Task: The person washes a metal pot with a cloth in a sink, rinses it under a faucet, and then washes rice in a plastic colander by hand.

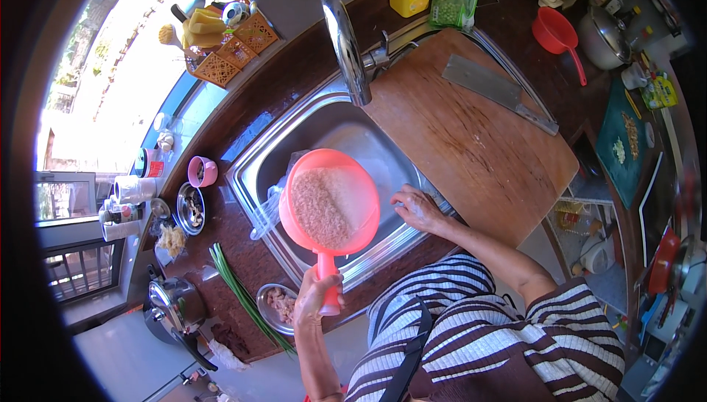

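My left hand (316,297) grips the handle of a pink plastic dipper (364,231) and holds it over the stainless steel sink (353,131). Pale grains that look like rice (320,209) lie inside, heaped towards the left of the bowl. Whether there is water among the grains, I cannot tell. My right hand (417,209) hovers above the sink's right side, apart from the dipper, its fingers loosely bent and holding nothing. A clear plastic bag (268,214) hangs at the sink's left rim, partly hidden behind the dipper.
The chrome faucet (348,54) arches over the sink. A wooden board (469,142) bearing a cleaver (486,84) covers the right side. To the left lie green onions (237,286), a metal bowl of raw meat (279,308) and a pressure cooker (174,302). A red dipper (555,32) stands farther right.
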Action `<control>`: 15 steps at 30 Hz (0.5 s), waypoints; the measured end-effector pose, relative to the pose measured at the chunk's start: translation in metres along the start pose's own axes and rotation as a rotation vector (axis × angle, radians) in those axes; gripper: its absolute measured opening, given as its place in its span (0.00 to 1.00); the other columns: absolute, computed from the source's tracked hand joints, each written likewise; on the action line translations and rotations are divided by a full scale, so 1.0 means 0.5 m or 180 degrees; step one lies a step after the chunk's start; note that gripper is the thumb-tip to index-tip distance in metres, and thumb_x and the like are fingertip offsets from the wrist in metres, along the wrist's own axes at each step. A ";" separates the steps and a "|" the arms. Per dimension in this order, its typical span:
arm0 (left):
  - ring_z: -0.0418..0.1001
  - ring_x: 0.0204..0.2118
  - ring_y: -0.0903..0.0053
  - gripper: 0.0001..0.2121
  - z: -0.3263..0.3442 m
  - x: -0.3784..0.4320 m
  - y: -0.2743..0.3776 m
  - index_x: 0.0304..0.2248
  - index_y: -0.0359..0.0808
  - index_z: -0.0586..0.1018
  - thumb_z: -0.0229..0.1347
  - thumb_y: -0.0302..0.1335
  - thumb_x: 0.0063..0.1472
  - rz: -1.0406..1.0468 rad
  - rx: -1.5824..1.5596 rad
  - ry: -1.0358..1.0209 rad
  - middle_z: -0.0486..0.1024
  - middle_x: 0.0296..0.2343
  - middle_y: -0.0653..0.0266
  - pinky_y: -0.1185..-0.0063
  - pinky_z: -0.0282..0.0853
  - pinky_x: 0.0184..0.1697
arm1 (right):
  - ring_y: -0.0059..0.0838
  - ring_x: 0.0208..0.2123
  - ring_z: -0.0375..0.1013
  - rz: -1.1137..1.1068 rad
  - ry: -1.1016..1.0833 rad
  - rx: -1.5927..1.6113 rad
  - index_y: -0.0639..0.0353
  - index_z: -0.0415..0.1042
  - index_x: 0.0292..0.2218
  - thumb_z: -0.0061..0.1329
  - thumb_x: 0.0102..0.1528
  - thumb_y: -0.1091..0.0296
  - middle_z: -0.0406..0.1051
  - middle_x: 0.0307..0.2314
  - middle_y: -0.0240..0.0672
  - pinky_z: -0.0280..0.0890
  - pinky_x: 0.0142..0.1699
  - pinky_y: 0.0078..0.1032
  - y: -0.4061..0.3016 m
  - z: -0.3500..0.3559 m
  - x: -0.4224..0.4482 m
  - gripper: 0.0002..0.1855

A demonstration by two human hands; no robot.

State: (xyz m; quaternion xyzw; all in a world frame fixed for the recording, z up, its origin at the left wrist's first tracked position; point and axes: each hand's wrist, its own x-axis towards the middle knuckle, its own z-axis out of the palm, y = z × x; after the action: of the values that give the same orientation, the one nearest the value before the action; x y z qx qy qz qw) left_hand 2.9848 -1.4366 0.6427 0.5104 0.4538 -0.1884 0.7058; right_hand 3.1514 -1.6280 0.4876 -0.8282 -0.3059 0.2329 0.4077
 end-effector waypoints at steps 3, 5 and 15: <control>0.64 0.11 0.78 0.09 0.000 0.002 0.000 0.27 0.30 0.66 0.50 0.23 0.44 0.0005 0.0066 -0.0006 0.65 0.16 0.62 0.81 0.64 0.13 | 0.41 0.30 0.68 0.0044 -0.0029 0.0020 0.62 0.68 0.31 0.46 0.46 0.73 0.64 0.28 0.42 0.64 0.36 0.31 -0.004 -0.002 0.001 0.07; 0.65 0.11 0.77 0.09 0.000 0.002 0.001 0.27 0.30 0.66 0.50 0.23 0.44 -0.0005 0.0083 0.0005 0.65 0.16 0.62 0.81 0.64 0.13 | 0.41 0.30 0.68 0.0016 -0.0011 0.0012 0.62 0.68 0.31 0.46 0.46 0.74 0.64 0.28 0.42 0.63 0.36 0.31 0.000 0.000 0.001 0.07; 0.65 0.11 0.76 0.10 0.005 0.006 0.003 0.28 0.30 0.65 0.50 0.23 0.45 -0.0015 0.0243 0.0039 0.65 0.16 0.61 0.80 0.64 0.13 | 0.41 0.30 0.67 0.0039 0.0019 0.0024 0.63 0.69 0.30 0.46 0.46 0.74 0.64 0.28 0.41 0.63 0.36 0.30 0.007 0.006 0.000 0.07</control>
State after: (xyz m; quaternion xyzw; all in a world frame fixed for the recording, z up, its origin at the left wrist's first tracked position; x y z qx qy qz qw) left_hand 2.9888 -1.4376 0.6411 0.5370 0.4518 -0.2041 0.6825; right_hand 3.1506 -1.6283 0.4829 -0.8292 -0.2988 0.2341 0.4103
